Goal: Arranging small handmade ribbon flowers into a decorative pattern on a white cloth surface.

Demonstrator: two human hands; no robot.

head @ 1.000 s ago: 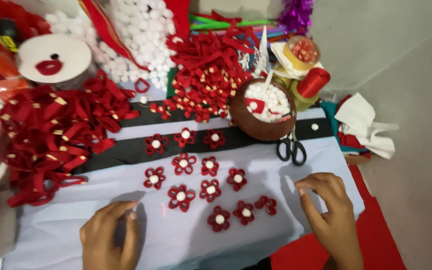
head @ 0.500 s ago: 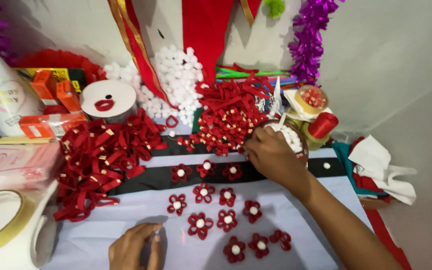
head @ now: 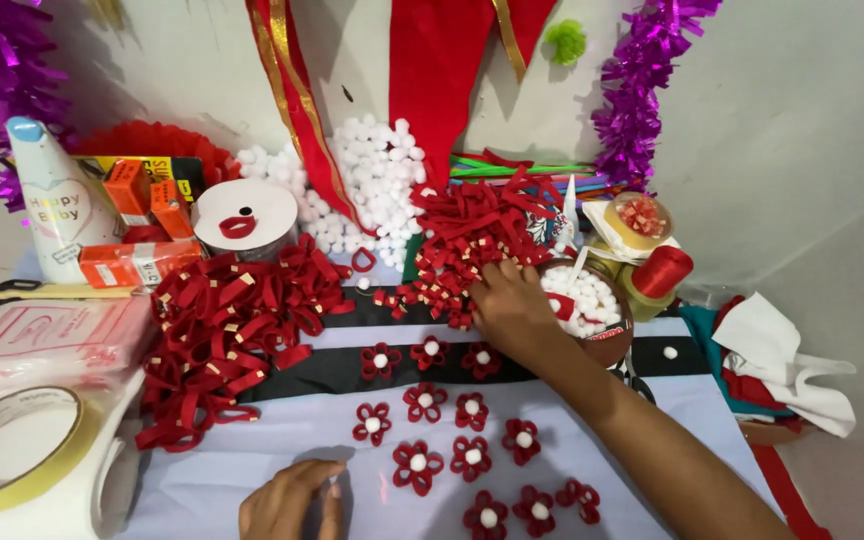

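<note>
Right hand (head: 514, 312): stretched forward, palm down, fingers curled loosely at the edge of the red loop pile (head: 477, 245); fingertips hidden among the loops, so cannot tell whether anything is pinched.
Bowl of white pompoms (head: 592, 305): just right of that hand, touching its knuckle side, near for picking.
Left hand (head: 287, 500): low and close to the body, fingers pressed together flat on the pale sheet (head: 252, 455), seemingly pinning it down.
Red flowers (head: 472, 455): laid in loose rows between the two hands, each with a white centre, spaced apart, none overlapping.
Second loop heap (head: 222, 335): ahead of the left hand, piled beside the black strip (head: 337, 368).
Tape roll (head: 17, 455): far left of the left hand, lying flat.
Counter: crowded, covered by the sheet; scissors partly hidden under the right forearm.
Room: plain wall behind, hung with purple tinsel (head: 642, 90) and red cloth (head: 447, 70).
</note>
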